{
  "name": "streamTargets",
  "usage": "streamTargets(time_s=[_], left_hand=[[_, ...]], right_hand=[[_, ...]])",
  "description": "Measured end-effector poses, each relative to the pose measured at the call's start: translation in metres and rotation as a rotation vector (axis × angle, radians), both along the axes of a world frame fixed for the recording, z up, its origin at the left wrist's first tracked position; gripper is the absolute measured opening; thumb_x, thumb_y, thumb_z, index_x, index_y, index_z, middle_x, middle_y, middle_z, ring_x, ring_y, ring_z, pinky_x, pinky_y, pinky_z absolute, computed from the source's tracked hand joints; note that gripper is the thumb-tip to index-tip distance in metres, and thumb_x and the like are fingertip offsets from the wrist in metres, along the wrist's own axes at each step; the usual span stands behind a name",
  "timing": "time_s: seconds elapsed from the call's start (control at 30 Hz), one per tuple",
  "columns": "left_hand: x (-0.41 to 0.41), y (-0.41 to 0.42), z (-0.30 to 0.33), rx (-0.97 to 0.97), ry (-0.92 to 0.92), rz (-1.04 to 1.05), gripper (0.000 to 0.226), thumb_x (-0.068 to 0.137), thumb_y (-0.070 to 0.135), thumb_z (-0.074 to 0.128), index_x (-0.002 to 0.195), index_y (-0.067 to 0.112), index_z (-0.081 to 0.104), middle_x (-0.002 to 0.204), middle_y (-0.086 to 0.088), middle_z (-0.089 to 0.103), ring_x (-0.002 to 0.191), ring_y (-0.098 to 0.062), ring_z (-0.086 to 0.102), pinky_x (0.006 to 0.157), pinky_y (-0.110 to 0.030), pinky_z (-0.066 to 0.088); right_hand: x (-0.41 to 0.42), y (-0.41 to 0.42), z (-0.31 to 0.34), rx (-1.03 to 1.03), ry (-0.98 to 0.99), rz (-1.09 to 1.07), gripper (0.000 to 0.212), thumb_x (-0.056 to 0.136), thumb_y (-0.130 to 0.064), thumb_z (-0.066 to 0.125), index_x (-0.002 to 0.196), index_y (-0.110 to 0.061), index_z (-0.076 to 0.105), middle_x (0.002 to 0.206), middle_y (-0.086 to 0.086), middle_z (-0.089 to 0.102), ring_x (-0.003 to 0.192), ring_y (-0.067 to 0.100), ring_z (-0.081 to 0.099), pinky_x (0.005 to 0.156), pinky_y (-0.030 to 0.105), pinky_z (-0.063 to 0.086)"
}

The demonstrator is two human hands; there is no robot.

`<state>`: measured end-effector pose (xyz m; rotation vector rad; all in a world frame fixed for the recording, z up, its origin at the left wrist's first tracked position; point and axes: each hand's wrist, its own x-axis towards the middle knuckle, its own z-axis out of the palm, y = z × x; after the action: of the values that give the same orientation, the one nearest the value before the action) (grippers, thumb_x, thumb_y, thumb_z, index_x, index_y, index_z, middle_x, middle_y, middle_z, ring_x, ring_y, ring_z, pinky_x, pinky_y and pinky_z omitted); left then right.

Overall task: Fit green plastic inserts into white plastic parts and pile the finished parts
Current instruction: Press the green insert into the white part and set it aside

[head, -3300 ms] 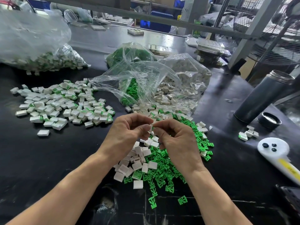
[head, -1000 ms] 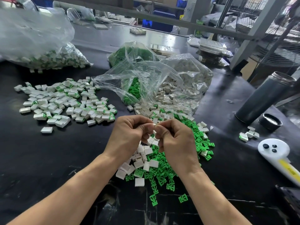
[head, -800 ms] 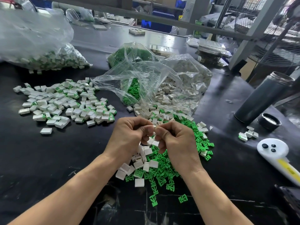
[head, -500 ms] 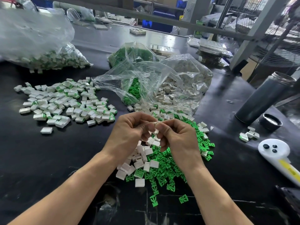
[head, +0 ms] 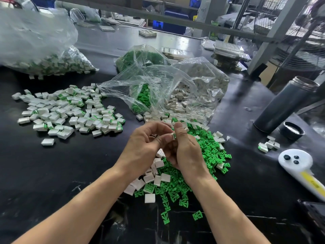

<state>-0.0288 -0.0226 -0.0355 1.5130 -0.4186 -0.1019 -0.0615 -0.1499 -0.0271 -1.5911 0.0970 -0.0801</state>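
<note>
My left hand (head: 146, 147) and my right hand (head: 184, 150) meet above the middle of the black table. Together they pinch a small white plastic part (head: 172, 134) between thumbs and fingertips; most of it is hidden by my fingers. Under my hands lies a heap of loose green inserts (head: 209, 148) mixed with bare white parts (head: 159, 179). To the left spreads the pile of finished parts (head: 70, 111), white with green showing.
An open clear bag (head: 175, 88) of green inserts and white parts lies behind the heap. A second bag (head: 44, 62) of finished parts sits far left. A grey flask (head: 284, 104), its cap (head: 292, 130), a few parts (head: 269, 145) and a white tool (head: 299, 166) stand at right.
My hands stayed together over the heap, working the small white part. My right thumb has risen to the top of the part and my left fingers have loosened a little.
</note>
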Motion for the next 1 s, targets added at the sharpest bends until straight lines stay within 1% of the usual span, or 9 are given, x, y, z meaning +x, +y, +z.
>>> streamTargets(time_s=[0.13, 0.2, 0.37, 0.47, 0.57, 0.67, 0.83, 0.9, 1.0], left_hand=[[-0.001, 0.000, 0.000, 0.009, -0.015, -0.023, 0.006, 0.094, 0.004, 0.070, 0.095, 0.010, 0.072, 0.092, -0.009, 0.075, 0.082, -0.023, 0.072, 0.075, -0.027, 0.058], [0.000, 0.000, 0.000, 0.018, -0.025, -0.017, 0.006, 0.094, 0.004, 0.070, 0.095, 0.010, 0.072, 0.088, -0.009, 0.075, 0.079, -0.019, 0.071, 0.074, -0.028, 0.057], [-0.001, 0.001, 0.001, -0.044, 0.005, -0.023, 0.005, 0.094, 0.002, 0.069, 0.095, 0.007, 0.071, 0.087, -0.019, 0.073, 0.070, -0.028, 0.071, 0.064, -0.030, 0.059], [-0.001, 0.000, 0.001, -0.039, 0.011, 0.002, 0.008, 0.092, 0.003, 0.070, 0.094, 0.010, 0.072, 0.090, -0.013, 0.075, 0.076, -0.022, 0.072, 0.070, -0.032, 0.061], [-0.001, -0.001, 0.001, -0.004, 0.013, 0.000, 0.007, 0.092, 0.005, 0.072, 0.095, 0.011, 0.073, 0.090, -0.009, 0.076, 0.083, -0.024, 0.073, 0.083, -0.042, 0.061], [-0.002, 0.000, 0.002, 0.029, 0.006, -0.004, 0.007, 0.091, 0.007, 0.074, 0.097, 0.010, 0.074, 0.089, -0.007, 0.076, 0.086, -0.025, 0.073, 0.086, -0.042, 0.060], [-0.005, -0.001, 0.004, 0.063, -0.032, 0.018, 0.010, 0.089, 0.009, 0.077, 0.098, 0.010, 0.075, 0.089, -0.003, 0.077, 0.084, -0.017, 0.073, 0.081, -0.031, 0.060], [-0.006, -0.002, 0.003, 0.063, -0.039, 0.028, 0.009, 0.088, 0.009, 0.077, 0.098, 0.009, 0.075, 0.089, -0.003, 0.077, 0.083, -0.016, 0.072, 0.077, -0.029, 0.060], [-0.008, -0.004, 0.003, 0.046, -0.032, 0.051, 0.008, 0.088, 0.007, 0.077, 0.096, 0.008, 0.075, 0.090, -0.003, 0.078, 0.079, -0.012, 0.072, 0.071, -0.022, 0.056]], right_hand=[[0.002, 0.000, -0.002, -0.064, -0.043, -0.005, 0.064, 0.110, -0.051, 0.029, 0.063, -0.041, 0.071, 0.048, -0.016, 0.051, 0.043, -0.002, 0.045, 0.046, 0.013, 0.035], [0.003, 0.001, -0.003, -0.109, -0.042, -0.011, 0.065, 0.110, -0.052, 0.028, 0.062, -0.042, 0.070, 0.049, -0.018, 0.053, 0.046, -0.003, 0.048, 0.050, 0.015, 0.037], [0.004, 0.002, -0.003, -0.131, -0.056, -0.011, 0.070, 0.112, -0.049, 0.027, 0.058, -0.037, 0.069, 0.050, -0.011, 0.051, 0.046, 0.002, 0.045, 0.043, 0.017, 0.035], [0.006, 0.000, -0.004, -0.067, -0.080, 0.019, 0.072, 0.114, -0.039, 0.025, 0.060, -0.041, 0.071, 0.049, -0.018, 0.056, 0.046, -0.006, 0.053, 0.046, 0.008, 0.039], [0.008, 0.000, -0.010, -0.164, -0.088, -0.034, 0.065, 0.110, -0.049, 0.026, 0.066, -0.031, 0.071, 0.049, -0.017, 0.051, 0.048, -0.001, 0.047, 0.053, 0.021, 0.038], [0.009, 0.000, -0.014, -0.208, -0.084, -0.074, 0.065, 0.103, -0.055, 0.028, 0.072, -0.011, 0.065, 0.052, -0.012, 0.048, 0.051, 0.006, 0.043, 0.055, 0.029, 0.036], [0.008, 0.001, -0.014, -0.192, -0.124, -0.122, 0.061, 0.100, -0.052, 0.026, 0.051, -0.024, 0.052, 0.047, -0.009, 0.047, 0.046, 0.003, 0.042, 0.052, 0.021, 0.035], [0.009, 0.001, -0.015, -0.182, -0.147, -0.132, 0.063, 0.103, -0.046, 0.027, 0.052, -0.024, 0.056, 0.047, -0.012, 0.049, 0.045, 0.000, 0.044, 0.052, 0.017, 0.036], [0.009, 0.002, -0.016, -0.179, -0.199, -0.126, 0.067, 0.110, -0.034, 0.025, 0.060, -0.037, 0.070, 0.048, -0.021, 0.055, 0.046, -0.005, 0.052, 0.046, 0.007, 0.036]])
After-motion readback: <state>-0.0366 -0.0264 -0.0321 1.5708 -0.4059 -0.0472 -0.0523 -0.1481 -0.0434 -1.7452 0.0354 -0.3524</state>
